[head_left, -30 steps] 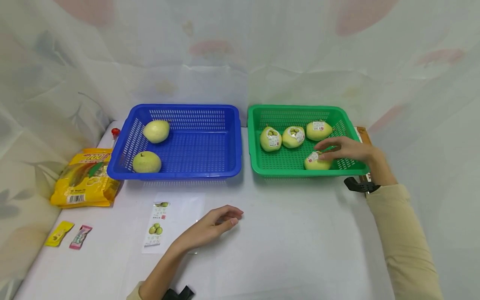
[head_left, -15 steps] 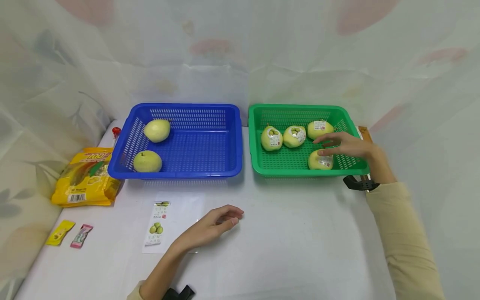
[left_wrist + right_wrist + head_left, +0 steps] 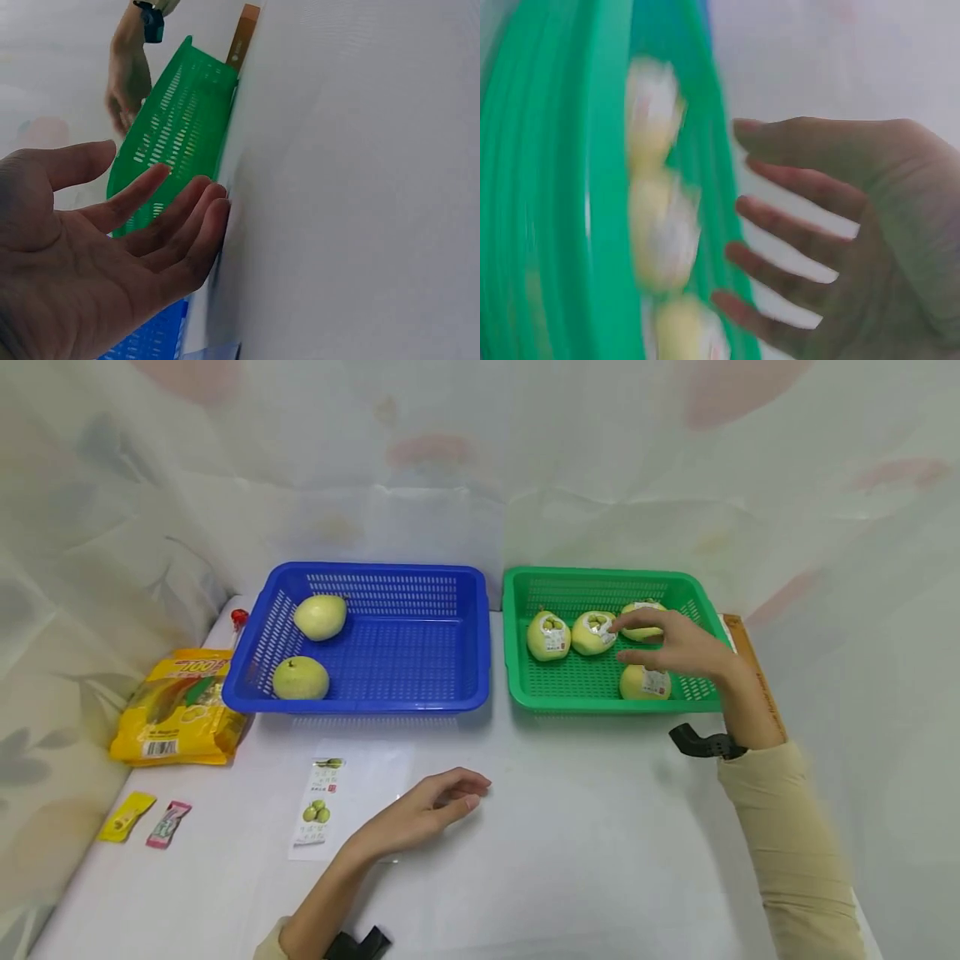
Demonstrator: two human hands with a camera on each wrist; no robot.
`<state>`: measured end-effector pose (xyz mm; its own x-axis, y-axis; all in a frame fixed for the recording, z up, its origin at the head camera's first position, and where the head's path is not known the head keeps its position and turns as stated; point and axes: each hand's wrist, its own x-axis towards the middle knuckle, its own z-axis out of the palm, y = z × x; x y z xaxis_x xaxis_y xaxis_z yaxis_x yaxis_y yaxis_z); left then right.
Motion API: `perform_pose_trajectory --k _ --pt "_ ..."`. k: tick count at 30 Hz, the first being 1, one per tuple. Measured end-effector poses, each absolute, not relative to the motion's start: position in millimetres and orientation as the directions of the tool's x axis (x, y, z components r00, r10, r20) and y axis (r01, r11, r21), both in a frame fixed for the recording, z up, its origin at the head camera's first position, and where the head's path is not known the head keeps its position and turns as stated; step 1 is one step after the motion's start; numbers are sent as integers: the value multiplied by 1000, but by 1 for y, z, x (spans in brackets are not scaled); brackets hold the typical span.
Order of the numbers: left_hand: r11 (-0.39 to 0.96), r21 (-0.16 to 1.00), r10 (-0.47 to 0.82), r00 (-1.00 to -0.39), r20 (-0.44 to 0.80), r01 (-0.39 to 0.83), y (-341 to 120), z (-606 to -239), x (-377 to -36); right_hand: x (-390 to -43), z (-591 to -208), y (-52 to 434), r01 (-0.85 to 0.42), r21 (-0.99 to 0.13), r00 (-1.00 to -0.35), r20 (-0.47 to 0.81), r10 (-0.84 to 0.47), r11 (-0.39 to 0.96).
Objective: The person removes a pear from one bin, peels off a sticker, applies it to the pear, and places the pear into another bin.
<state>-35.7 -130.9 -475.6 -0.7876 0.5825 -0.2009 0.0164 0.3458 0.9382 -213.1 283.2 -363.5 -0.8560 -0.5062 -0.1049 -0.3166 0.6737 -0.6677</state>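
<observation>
Head view: right hand, fingers spread, hovers over wrapped pears; left hand rests relaxed on table.

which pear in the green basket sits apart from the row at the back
The labelled pear near the front rim of the green basket, under the right hand. The other three line up along the back.

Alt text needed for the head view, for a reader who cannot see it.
A right hand hovers open over four labelled pears in a green basket. The left hand rests open on the white table, near a blue basket holding two unlabelled pears.
</observation>
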Motion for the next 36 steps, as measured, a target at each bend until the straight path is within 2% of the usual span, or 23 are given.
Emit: perform_pose_trajectory --k 4,7,12,16,19,26,31,36 --pt "275 961 538 -833 -128 30 -143 -470 -36 -196 -360 232 -435 -738 -811 74 -580 515" --pt "182 982 441 -897 -35 52 -160 -464 -35 -186 -365 189 -470 -786 -763 133 -633 402" --pt "92 988 128 -985 113 125 -197 -454 -32 -185 -375 114 -410 -881 -686 129 -716 235" --pt "27 993 -178 -977 117 114 -219 -448 -31 -204 -373 55 -313 -937 -599 66 -798 158" --pt "-3 997 -304 -949 78 83 -228 -446 -30 -225 -367 14 -196 -964 -532 -48 -846 177" --pt "20 999 -359 -932 47 42 -242 -450 -27 -256 -358 -66 40 -918 -395 -377 -838 394" --pt "35 999 -370 -928 37 25 -244 -450 -25 -249 -369 -103 266 -867 -387 -496 -777 421" --pt "48 999 -380 -924 30 12 -243 -450 -24 -241 -392 -126 331 -829 -425 -557 -713 450"
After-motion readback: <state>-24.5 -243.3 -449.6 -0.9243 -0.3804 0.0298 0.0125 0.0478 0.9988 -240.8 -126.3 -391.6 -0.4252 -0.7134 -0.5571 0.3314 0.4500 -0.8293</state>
